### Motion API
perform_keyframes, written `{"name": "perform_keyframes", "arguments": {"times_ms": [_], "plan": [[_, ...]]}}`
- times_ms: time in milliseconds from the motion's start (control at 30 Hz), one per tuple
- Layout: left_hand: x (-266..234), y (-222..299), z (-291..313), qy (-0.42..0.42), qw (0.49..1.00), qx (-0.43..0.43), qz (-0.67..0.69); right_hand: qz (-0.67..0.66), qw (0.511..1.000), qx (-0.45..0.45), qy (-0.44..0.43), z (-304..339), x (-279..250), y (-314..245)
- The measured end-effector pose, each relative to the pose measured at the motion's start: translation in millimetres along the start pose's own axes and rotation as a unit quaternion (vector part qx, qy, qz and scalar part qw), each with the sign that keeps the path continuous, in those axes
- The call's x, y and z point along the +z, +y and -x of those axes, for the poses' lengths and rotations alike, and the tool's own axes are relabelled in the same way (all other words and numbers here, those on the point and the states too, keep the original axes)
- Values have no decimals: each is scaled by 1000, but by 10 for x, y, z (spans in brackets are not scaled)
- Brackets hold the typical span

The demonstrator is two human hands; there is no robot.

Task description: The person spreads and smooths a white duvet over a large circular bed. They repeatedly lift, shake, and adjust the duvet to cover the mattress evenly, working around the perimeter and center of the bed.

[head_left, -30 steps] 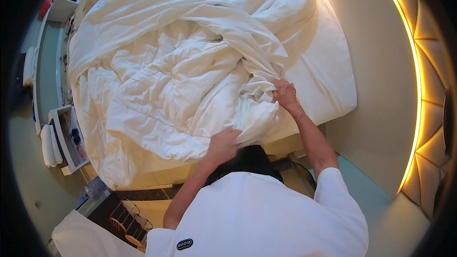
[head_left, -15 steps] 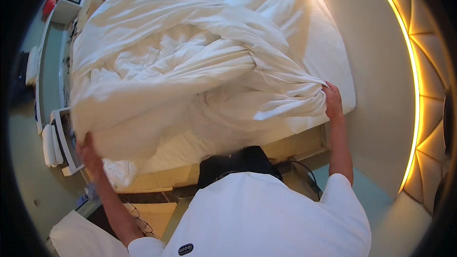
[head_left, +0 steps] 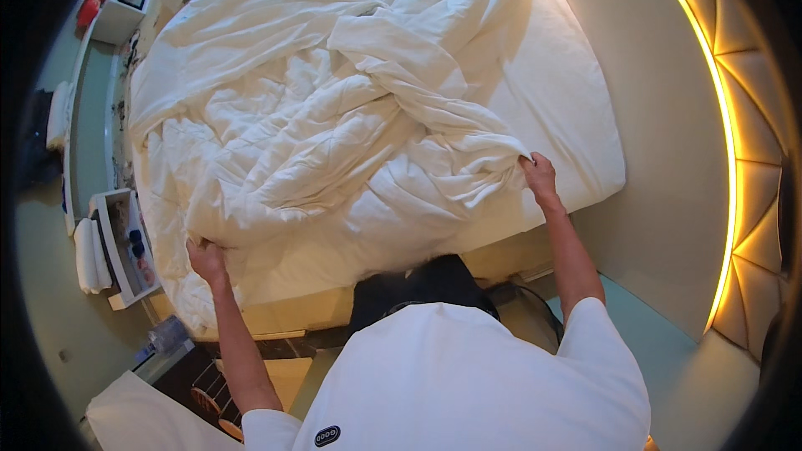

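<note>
A rumpled white duvet in its cover lies in twisted folds over the bed. My left hand is closed on its near left edge, low over the mattress. On the other side, my right hand grips a bunched corner of the same duvet. Between my hands the near edge sags in loose creases. The white-sheeted mattress shows bare along the right side and in a strip along the front. My fingertips are partly hidden in the cloth.
A lit padded headboard panel runs down the right. At the left stand a white open box with small items, rolled white towels and a clear plastic container. White cloth lies at lower left. A dark cable loops beside me.
Both hands have moved inward, the left one to the right and the right one to the left. The duvet's billowing near edge has dropped into folds, uncovering more sheet.
</note>
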State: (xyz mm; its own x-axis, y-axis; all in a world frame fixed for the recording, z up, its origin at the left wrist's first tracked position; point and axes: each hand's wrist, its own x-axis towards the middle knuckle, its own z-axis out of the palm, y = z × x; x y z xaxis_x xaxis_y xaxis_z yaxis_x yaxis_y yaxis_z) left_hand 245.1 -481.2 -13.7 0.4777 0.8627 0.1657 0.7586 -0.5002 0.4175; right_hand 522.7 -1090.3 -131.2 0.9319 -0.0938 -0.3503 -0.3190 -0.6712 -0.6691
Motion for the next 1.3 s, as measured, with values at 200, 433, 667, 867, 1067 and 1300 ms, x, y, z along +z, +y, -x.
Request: {"name": "perform_keyframes", "arguments": {"times_ms": [200, 433, 667, 867, 1067, 1300], "plan": [[52, 722, 690, 179, 968, 106, -139, 140, 926, -305, 173, 168, 127, -440], [413, 1227, 1256, 31, 969, 247, -8, 156, 968, -178, -80, 310, 1042, -285], [815, 1551, 1905, -211, 952, 170, 141, 46, 986, -158, -32, 874, 1261, 85], [1110, 1820, 2229, -349, 895, 185, 206, 114, 979, -166, -15, 614, 1207, -147], [1222, 2112, 2361, -408, 858, 216, 224, 6, 985, -168, -24, 448, 1192, -41], [1252, 2662, 2414, -423, 827, 193, 316, -295, 945, -65, -123, 394, -87, -789]]}}
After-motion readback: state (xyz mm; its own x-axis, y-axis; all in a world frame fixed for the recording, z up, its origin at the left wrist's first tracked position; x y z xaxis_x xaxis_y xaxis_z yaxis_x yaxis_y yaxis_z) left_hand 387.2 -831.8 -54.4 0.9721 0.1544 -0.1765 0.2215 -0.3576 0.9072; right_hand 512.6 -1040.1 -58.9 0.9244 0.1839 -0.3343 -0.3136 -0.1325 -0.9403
